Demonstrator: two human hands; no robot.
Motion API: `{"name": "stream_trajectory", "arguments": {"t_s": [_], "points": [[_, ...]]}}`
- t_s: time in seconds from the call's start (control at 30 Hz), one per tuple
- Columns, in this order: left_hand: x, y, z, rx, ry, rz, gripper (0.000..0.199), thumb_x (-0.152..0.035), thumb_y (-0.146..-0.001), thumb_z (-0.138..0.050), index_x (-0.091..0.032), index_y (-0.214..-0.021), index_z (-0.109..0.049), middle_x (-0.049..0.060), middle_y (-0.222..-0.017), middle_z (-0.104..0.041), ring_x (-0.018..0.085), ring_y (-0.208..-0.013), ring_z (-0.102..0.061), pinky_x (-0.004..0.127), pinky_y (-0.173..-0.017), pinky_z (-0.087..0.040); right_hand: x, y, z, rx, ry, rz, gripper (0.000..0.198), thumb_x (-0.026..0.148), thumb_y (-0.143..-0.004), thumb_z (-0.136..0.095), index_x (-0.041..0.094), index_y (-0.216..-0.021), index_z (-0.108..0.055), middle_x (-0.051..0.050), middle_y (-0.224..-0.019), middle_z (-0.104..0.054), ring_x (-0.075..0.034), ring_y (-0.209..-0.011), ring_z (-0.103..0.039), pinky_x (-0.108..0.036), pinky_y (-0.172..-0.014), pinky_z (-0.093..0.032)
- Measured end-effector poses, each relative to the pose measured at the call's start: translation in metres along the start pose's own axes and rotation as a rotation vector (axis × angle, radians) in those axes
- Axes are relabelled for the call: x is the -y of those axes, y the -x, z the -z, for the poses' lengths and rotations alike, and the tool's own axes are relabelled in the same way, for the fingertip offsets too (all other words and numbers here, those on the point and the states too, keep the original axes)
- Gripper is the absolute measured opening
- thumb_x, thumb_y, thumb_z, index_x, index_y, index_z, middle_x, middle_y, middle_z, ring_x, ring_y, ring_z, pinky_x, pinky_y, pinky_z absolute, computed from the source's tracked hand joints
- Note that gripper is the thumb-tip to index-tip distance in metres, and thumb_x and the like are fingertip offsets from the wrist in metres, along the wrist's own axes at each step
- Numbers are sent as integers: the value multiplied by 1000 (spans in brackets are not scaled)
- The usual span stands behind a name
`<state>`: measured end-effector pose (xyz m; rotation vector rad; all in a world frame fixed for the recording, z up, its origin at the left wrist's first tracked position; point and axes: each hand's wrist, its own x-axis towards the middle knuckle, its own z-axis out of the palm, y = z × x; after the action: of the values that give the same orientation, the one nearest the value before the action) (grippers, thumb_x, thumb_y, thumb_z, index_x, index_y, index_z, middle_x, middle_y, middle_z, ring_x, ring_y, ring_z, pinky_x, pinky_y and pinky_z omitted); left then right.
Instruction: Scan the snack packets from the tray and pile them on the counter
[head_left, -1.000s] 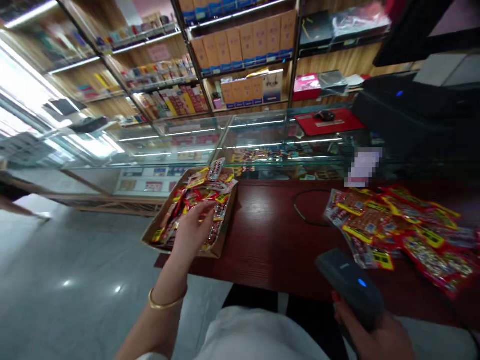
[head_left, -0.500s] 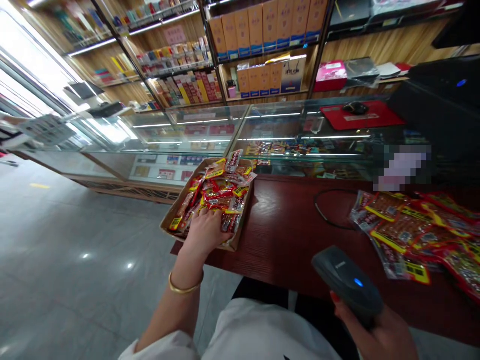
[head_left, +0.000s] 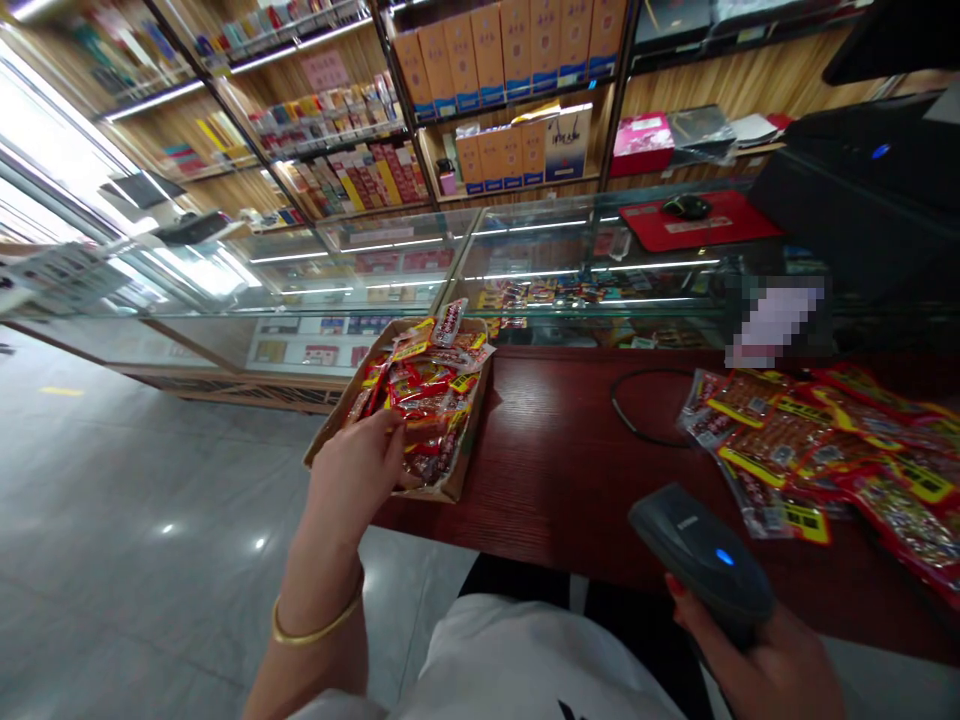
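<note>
A shallow cardboard box [head_left: 474, 432] full of small red, yellow and clear snack packets [head_left: 420, 385] stands at the left end of the dark red counter. Over its near left part is my left hand [head_left: 358, 462], thumb and fingers pinched together on a blurred brownish snack packet [head_left: 426, 430]; the fingers partly hide it. My right hand [head_left: 772, 655] is wrapped round the handle of a dark grey barcode scanner [head_left: 701, 560] with a lit blue light. The scanner is held above the counter's front edge, its head turned to the upper left.
Larger snack packs [head_left: 787, 440] lie heaped on the counter [head_left: 547, 430] at right, beside a black cable [head_left: 616, 400]. Behind run glass display cases [head_left: 375, 265], a red mouse mat [head_left: 735, 228] with a mouse, and a dark monitor [head_left: 847, 180]. Boxed goods [head_left: 506, 60] fill the shelves.
My left hand has drawn back left and up from among the packets, its spread fingers now pinched. The right hand still holds the scanner. The whole view has shifted slightly.
</note>
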<state>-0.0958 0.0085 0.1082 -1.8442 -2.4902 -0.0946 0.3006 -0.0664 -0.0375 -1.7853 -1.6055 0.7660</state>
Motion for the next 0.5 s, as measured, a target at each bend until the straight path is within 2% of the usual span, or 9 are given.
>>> {"name": "stream_trajectory", "arguments": {"t_s": [0.1,0.17,0.23,0.33,0.43,0.5], "points": [[-13,5,7,-142,384,-19,30,-41,-94,-50,-21,-106,-70,6,-84,-74,24,-77,-69,31,-69,-49,7,-1,1,-33,19,-58,39,59,-78,-65,23,-84,-78,-7,-78,-80,-32,-77,-77,-36,-74,-60],[-35,3,-5,-108,760,-62,27,-41,-93,-55,-21,-102,-69,3,-82,-73,19,-74,-67,28,-66,-49,16,0,1,-55,9,-87,39,57,-80,-63,22,-84,-77,-9,-80,-80,-32,-79,-76,-37,-77,-59],[-65,-2,-31,45,1143,-58,27,-42,-89,-61,-20,-101,-70,2,-81,-72,16,-69,-65,25,-62,-50,26,1,2,-51,-25,-79,37,55,-81,-62,22,-82,-76,-9,-80,-80,-31,-79,-75,-37,-80,-58],[-109,-3,-83,328,1564,75,37,-42,-82,-72,-18,-111,-72,4,-88,-75,16,-69,-67,25,-61,-53,35,1,4,-45,-67,-18,35,54,-82,-63,22,-82,-76,-9,-79,-80,-30,-76,-75,-38,-82,-58],[-137,3,-126,524,1807,253,45,-37,-76,-79,-16,-115,-72,8,-99,-78,18,-76,-71,28,-65,-57,33,1,7,-12,-50,51,35,54,-84,-63,21,-81,-77,-9,-76,-80,-28,-71,-75,-36,-76,-59],[-144,8,-143,603,1903,299,46,-29,-70,-83,-15,-112,-72,10,-103,-78,20,-83,-73,30,-72,-59,28,2,10,14,-8,60,36,53,-85,-63,21,-81,-77,-9,-75,-80,-27,-68,-75,-34,-71,-59]]}}
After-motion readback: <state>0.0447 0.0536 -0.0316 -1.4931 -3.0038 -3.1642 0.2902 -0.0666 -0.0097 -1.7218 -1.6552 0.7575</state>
